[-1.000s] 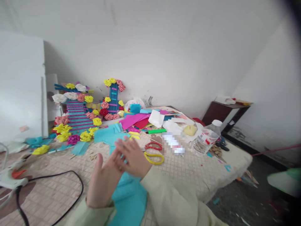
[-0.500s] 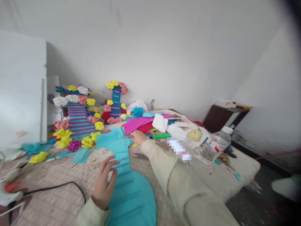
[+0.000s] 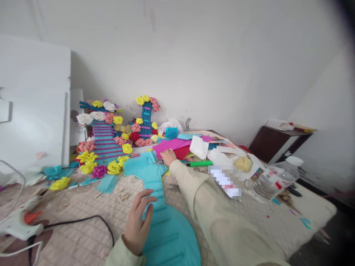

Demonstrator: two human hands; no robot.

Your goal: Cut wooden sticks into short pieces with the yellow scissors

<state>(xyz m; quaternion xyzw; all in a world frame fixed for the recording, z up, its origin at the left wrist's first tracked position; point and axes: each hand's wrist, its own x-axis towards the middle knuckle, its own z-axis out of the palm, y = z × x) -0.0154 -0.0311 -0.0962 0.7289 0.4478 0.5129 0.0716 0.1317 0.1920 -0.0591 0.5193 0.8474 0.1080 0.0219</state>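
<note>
Left hand [image 3: 138,223] flat, fingers spread, on turquoise cutout [image 3: 166,229]; right hand [image 3: 168,157] at magenta paper [image 3: 169,145], grip unclear.

Two hands [image 3: 138,221] [image 3: 168,157], one turquoise cutout [image 3: 169,236], one green marker [image 3: 201,163], one plastic bottle [image 3: 267,183], one glue gun [image 3: 17,222]

Matt turquoise ribbed foam cutout [image 3: 166,229]

White plastered walls [image 3: 222,55], evenly lit. Dark wooden side table [image 3: 273,142] well right of the right hand [image 3: 168,157]. White panels [image 3: 33,111] stand left of the left hand [image 3: 138,221].
</note>
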